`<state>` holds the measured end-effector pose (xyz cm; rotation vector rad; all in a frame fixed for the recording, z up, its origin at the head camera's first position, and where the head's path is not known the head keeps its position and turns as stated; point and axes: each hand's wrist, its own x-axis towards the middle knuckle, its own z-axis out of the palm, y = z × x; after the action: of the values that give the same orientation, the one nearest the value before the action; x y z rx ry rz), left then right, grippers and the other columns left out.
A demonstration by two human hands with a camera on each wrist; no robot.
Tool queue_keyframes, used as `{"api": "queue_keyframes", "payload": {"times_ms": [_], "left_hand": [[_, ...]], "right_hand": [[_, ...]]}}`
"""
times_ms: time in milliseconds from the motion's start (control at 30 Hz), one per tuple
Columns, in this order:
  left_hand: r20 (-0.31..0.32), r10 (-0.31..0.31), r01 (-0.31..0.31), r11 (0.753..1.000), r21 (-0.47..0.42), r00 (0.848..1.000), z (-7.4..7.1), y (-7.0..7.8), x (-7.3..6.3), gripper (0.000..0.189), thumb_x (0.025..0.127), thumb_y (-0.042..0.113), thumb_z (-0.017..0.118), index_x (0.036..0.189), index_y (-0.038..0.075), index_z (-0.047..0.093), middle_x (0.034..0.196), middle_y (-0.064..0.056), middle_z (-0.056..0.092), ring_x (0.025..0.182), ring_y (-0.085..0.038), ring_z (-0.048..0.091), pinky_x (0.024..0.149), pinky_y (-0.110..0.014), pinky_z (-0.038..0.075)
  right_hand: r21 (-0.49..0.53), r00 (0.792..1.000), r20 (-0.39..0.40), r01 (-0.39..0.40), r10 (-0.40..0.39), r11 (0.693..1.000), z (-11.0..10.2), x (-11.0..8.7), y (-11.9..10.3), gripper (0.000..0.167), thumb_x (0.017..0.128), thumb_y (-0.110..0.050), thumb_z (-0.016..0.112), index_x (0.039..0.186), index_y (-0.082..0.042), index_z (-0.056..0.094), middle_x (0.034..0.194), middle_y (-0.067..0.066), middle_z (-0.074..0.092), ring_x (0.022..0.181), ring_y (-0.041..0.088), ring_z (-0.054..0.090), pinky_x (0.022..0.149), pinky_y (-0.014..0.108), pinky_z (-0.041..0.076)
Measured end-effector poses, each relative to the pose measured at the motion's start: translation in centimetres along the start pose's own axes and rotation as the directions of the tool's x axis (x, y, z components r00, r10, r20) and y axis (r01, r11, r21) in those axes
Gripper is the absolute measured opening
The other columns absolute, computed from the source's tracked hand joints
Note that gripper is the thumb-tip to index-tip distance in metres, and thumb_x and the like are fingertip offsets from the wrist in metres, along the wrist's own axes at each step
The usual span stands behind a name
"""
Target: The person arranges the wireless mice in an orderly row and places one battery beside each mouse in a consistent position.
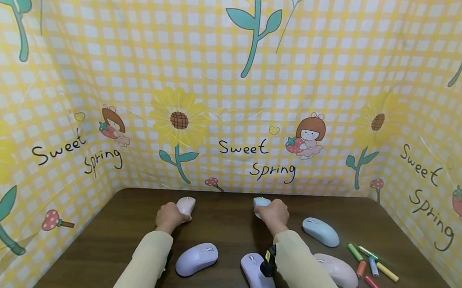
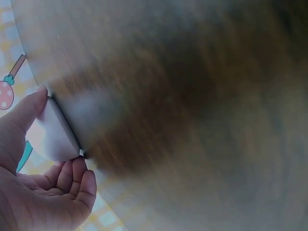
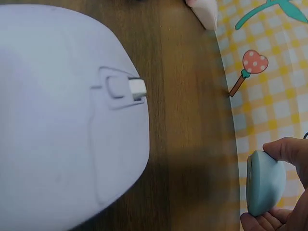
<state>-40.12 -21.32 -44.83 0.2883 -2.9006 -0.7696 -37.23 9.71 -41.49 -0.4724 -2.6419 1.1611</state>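
Head view, top middle of the tabletop: the left hand (image 1: 170,217) pinches a pale pink mouse (image 1: 187,205) by its sides, thumb on one flank and fingertips on the other, while the right hand (image 1: 276,213) pinches a light blue mouse (image 1: 261,202) the same way, right of it near the table's (image 1: 224,227) back edge. Whether either mouse bears fully on the wood, I cannot tell. The step in hand looks like positioning this pair along the far edge — next, I judge, comes settling both flat, then loosening the fingers straight outward so neither twists. Nearer, a lilac mouse (image 1: 197,260) lies lower left of centre, another purple mouse (image 1: 252,272) at bottom centre; rightward sit a second blue mouse (image 1: 321,232), a pink one (image 1: 343,272) partly behind the sleeve (image 1: 306,272) — and small coloured sticks (image 1: 374,286) at lower right.
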Motion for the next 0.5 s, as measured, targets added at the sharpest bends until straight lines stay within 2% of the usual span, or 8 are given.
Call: {"api": "queue_keyframes", "payload": {"times_ms": [267, 500], "left_hand": [[-0.001, -0.002, 0.002, 1.0, 0.005, 1.0, 0.0, 0.0, 0.1, 0.066, 0.068, 0.034, 0.086, 0.106, -0.013, 0.06, 0.096, -0.027, 0.062, 0.086, -0.042, 0.06, 0.072, -0.052, 0.05], [0.002, -0.003, 0.003, 1.0, 0.002, 1.0, 0.0, 0.0, -0.1, 0.065, 0.067, 0.032, 0.087, 0.106, -0.012, 0.061, 0.095, -0.026, 0.063, 0.085, -0.041, 0.06, 0.072, -0.052, 0.049]], "right_hand": [[0.044, 1.0, -0.002, -0.019, 0.02, 0.999, 1.5, -0.1, -0.2, 0.042, 0.071, -0.028, 0.08, 0.094, 0.004, 0.065, 0.084, 0.016, 0.064, 0.075, 0.031, 0.059, 0.066, 0.044, 0.05], [0.06, 0.999, 0.003, -0.034, 0.034, 0.998, 2.8, -0.2, -1.6, 0.041, 0.071, -0.025, 0.081, 0.095, 0.004, 0.065, 0.084, 0.016, 0.063, 0.074, 0.031, 0.059, 0.064, 0.042, 0.051]]}}
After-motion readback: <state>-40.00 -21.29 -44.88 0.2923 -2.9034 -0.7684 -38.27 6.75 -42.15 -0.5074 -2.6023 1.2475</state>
